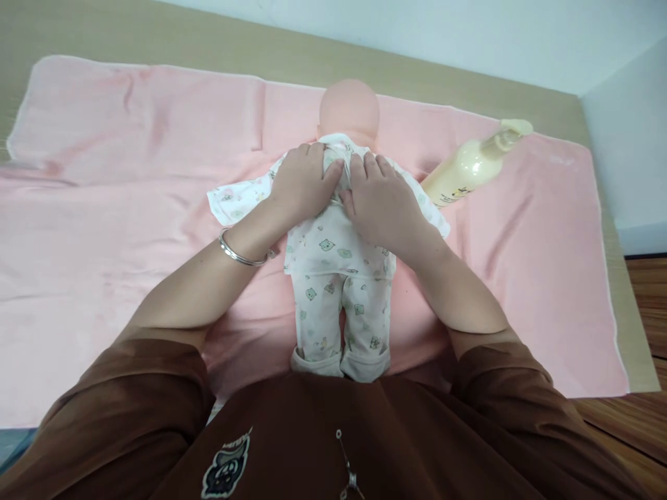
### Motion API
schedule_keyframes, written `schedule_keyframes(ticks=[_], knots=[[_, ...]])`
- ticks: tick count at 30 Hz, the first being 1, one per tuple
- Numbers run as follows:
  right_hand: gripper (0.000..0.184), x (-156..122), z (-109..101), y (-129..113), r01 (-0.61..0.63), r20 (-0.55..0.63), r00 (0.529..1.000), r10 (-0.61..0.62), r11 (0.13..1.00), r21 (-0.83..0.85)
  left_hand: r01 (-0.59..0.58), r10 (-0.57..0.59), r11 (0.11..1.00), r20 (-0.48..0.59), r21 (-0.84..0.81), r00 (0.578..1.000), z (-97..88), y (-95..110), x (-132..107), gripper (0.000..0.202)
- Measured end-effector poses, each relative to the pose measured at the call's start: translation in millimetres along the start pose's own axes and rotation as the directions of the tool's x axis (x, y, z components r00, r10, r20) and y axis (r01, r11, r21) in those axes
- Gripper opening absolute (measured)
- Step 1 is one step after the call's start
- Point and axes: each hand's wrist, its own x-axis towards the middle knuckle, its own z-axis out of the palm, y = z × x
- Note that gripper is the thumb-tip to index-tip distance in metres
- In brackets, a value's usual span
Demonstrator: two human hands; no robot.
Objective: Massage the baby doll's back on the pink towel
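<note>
A baby doll point(349, 107) with a bare head lies lengthwise in front of me, no face showing. It wears a white printed top point(338, 243) and matching trousers point(317, 312) with turned-up cuffs. My left hand point(305, 180) rests on the left of the doll's upper body, just below the neck, fingers laid over the cloth. On the other side my right hand point(385, 201) lies flat on the top, fingers pointing toward the head. The two thumbs are close together near the middle, and the cloth between them is bunched. Both palms are hidden.
Under the doll spreads a wrinkled pink cloth point(156, 229) on a wood-coloured table point(219, 38). A pale yellow pump bottle point(474, 163) lies tilted by the doll's right-hand sleeve. White walls point(469, 35) border the back and right, with brown wooden flooring point(646, 298) at lower right.
</note>
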Motion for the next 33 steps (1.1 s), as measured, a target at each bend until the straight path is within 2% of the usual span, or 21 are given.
schedule_keyframes(ticks=[4, 10, 13, 16, 19, 22, 25, 28, 33], knots=[[0.052, 6.9, -4.7, 2.1, -0.054, 0.018, 0.998, 0.054, 0.998, 0.012, -0.013, 0.006, 0.990, 0.046, 0.141, 0.999, -11.6, 15.8, -11.0, 0.044], [0.052, 24.4, 4.0, 17.0, -0.128, 0.005, 0.992, 0.128, 0.991, 0.030, -0.047, 0.045, 0.993, 0.022, 0.111, 0.999, -14.8, 37.7, -38.0, 0.045], [0.052, 31.2, 8.3, 27.6, -0.132, 0.022, 0.991, 0.130, 0.988, 0.079, -0.080, 0.075, 0.994, 0.066, 0.068, 0.995, -16.5, 43.3, -46.2, 0.054], [0.051, 25.8, 5.5, 25.8, -0.114, 0.056, 0.992, 0.109, 0.989, 0.095, -0.097, 0.099, 0.995, 0.076, -0.032, 0.992, -20.1, 36.9, -38.5, 0.040], [0.057, 11.2, -0.1, 10.7, -0.086, 0.074, 0.994, 0.080, 0.993, 0.084, -0.089, 0.096, 0.987, 0.052, -0.135, 0.994, -19.1, 20.1, -18.7, 0.026], [0.059, 1.6, -5.7, -3.9, -0.076, 0.068, 0.995, 0.069, 0.992, 0.100, -0.046, 0.049, 0.978, 0.010, -0.204, 0.999, -7.9, 1.8, -0.6, 0.027], [0.045, 5.5, -12.0, -4.8, -0.105, 0.062, 0.993, 0.097, 0.983, 0.153, -0.082, 0.067, 0.979, -0.087, -0.186, 0.994, 5.6, -6.5, 2.3, 0.029], [0.036, 19.1, -12.5, 7.4, -0.169, 0.049, 0.986, 0.162, 0.960, 0.223, -0.127, 0.114, 0.985, -0.109, -0.114, 0.987, 7.8, 0.9, -11.6, 0.035], [0.043, 38.5, 8.1, 27.1, -0.287, 0.004, 0.956, 0.293, 0.933, 0.216, -0.186, 0.185, 0.981, -0.021, -0.054, 0.983, -9.3, 23.6, -35.8, 0.048]])
